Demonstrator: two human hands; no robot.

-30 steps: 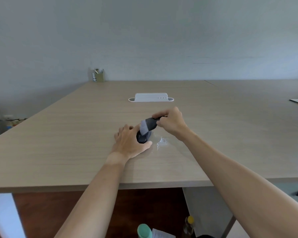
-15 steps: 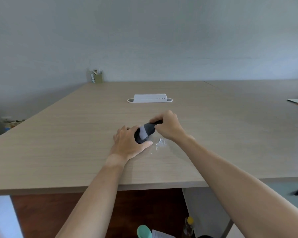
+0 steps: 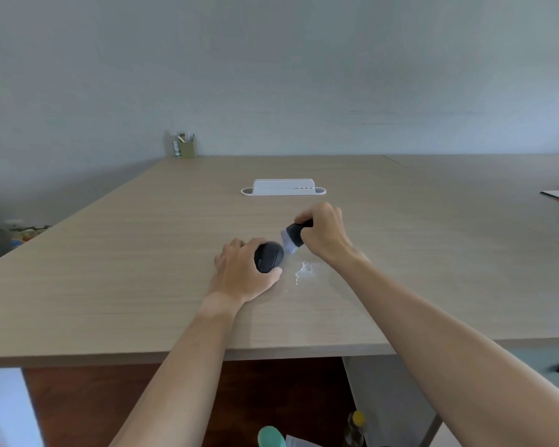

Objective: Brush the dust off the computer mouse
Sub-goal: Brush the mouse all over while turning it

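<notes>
Computer mouse (image 3: 268,260), dark and rounded, sits on the table (image 3: 142,285) well in from the near edge and about midway between its left and right sides. There is only the head view to go by.

The left hand (image 3: 239,275) grips the mouse from its left side, fingers curled over the far flank and thumb along the near side, pinning it to the tabletop. The right hand (image 3: 325,235) is closed round the dark handle of a small brush (image 3: 292,237), whose pale bristles point down and to the left, at or just off the mouse's far right shoulder; whether they touch cannot be told. A little heap of white dust (image 3: 304,271) lies on the table just beside the mouse, toward the right.

The mouse's long axis seems to run roughly from the near edge toward the far edge, leaning slightly right. Which end is the front is not clear; no buttons or wheel can be made out.

Risks from here, as I judge them: a stroke swept back leftward could drag the loose dust onto the mouse again. A hard push with the brush could twist the mouse under the left hand's grip. The part covered by the left hand may stay unbrushed unless the hold is changed.

Farther back stand a white tray (image 3: 283,188) and a pen holder (image 3: 183,146) at the far left corner.
</notes>
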